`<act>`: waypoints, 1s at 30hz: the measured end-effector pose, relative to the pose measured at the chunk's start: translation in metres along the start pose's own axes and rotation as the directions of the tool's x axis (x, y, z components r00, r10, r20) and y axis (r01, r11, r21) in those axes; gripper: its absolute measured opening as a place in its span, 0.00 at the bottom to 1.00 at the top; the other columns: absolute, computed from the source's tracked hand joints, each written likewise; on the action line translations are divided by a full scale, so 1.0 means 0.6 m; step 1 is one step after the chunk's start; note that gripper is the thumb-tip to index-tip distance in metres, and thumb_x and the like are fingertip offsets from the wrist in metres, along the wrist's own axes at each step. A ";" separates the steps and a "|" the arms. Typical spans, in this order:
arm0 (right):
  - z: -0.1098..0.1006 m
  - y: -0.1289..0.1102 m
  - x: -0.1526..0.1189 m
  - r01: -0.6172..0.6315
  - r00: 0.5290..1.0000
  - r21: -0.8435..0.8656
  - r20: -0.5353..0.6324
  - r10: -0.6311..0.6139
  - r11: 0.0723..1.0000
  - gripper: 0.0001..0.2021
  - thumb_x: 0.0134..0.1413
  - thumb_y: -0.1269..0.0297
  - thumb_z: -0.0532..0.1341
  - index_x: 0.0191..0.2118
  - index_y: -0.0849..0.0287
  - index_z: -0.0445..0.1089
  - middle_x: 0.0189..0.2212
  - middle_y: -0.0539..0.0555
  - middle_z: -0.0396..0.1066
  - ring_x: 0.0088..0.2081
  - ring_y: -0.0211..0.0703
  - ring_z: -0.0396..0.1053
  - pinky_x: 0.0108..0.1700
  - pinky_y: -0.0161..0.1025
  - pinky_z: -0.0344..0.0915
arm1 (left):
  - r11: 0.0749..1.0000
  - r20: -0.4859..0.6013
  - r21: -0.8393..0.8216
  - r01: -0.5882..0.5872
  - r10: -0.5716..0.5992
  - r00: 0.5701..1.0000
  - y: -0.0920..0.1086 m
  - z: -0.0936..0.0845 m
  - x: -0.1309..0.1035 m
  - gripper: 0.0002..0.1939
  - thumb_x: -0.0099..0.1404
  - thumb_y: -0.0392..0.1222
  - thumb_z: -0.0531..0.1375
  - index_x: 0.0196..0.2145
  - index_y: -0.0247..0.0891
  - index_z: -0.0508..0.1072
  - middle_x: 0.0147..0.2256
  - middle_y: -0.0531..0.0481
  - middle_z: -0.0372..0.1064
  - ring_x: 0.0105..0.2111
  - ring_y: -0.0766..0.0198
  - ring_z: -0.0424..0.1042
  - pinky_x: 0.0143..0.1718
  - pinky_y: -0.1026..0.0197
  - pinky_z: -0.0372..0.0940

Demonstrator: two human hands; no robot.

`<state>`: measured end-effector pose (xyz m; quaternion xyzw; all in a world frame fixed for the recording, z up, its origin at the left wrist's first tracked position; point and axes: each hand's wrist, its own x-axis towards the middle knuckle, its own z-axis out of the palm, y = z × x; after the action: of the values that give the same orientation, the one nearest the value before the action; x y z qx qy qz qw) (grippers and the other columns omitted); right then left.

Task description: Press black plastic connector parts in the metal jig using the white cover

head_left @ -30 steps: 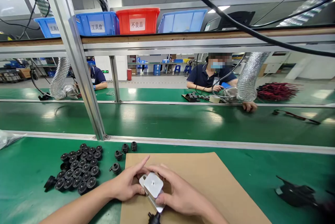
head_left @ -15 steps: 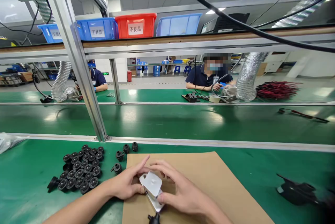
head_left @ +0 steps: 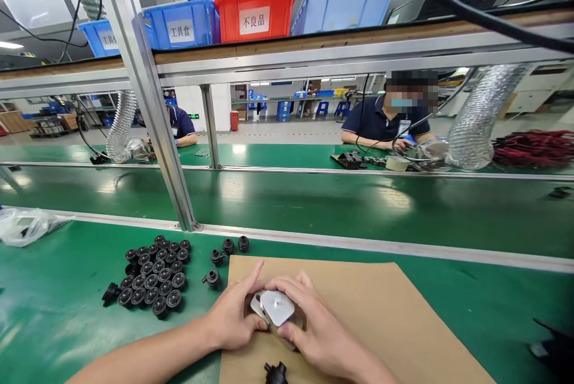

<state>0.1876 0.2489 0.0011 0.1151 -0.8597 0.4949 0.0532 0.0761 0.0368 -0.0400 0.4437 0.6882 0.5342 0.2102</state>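
Both of my hands grip one small white plastic part [head_left: 277,307] with a square face, held over a brown cardboard sheet [head_left: 381,318]. My left hand [head_left: 235,315] closes on its left side, thumb up along the edge. My right hand [head_left: 314,330] wraps its right and lower side, hiding the part's underside. A single black round part [head_left: 275,372] lies on the cardboard just below my hands. Several black round parts [head_left: 152,276] are packed in a cluster to the left on the green mat.
A few loose black parts [head_left: 224,251] lie near the cardboard's top left corner. A slanted aluminium post [head_left: 147,103] rises at the left. A clear plastic bag [head_left: 24,225] lies far left. A green conveyor belt [head_left: 336,204] runs behind. Two people sit across it.
My hands closed in tighter around the white part and tipped it flatter. The camera shifted left and down, so the scene slid to the right.
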 end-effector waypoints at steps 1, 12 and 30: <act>0.004 0.000 -0.001 -0.005 1.000 -0.022 -0.025 0.004 1.000 0.30 0.51 0.77 0.62 0.60 0.46 0.69 0.57 0.51 0.71 0.54 0.57 0.63 0.58 0.53 0.62 | 1.000 -0.037 0.017 0.026 -0.025 0.999 0.001 0.005 -0.002 0.61 0.58 0.28 0.68 0.78 0.49 0.39 0.64 0.43 0.73 0.58 0.48 0.76 0.65 0.47 0.68; 0.054 0.008 0.002 -0.051 0.962 0.086 -0.264 0.073 0.995 0.22 0.56 0.68 0.66 0.57 0.49 0.70 0.56 0.55 0.71 0.57 0.59 0.66 0.61 0.55 0.65 | 0.973 -0.169 0.188 0.131 -0.099 0.981 -0.007 0.009 -0.013 0.54 0.64 0.43 0.72 0.78 0.51 0.47 0.61 0.43 0.75 0.58 0.44 0.73 0.66 0.42 0.62; 0.013 0.074 0.069 -0.039 0.910 -0.273 -0.408 -0.079 0.961 0.15 0.72 0.58 0.57 0.58 0.54 0.71 0.59 0.62 0.67 0.62 0.61 0.63 0.64 0.62 0.64 | 0.665 0.452 0.406 -0.627 0.450 0.770 0.033 -0.017 -0.026 0.38 0.78 0.46 0.57 0.78 0.54 0.42 0.63 0.36 0.72 0.55 0.43 0.79 0.52 0.47 0.73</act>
<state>0.1364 0.2577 -0.0313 0.0077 -0.8878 0.3829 0.2552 0.0844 0.0188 -0.0211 0.7482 0.6010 0.2807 0.0140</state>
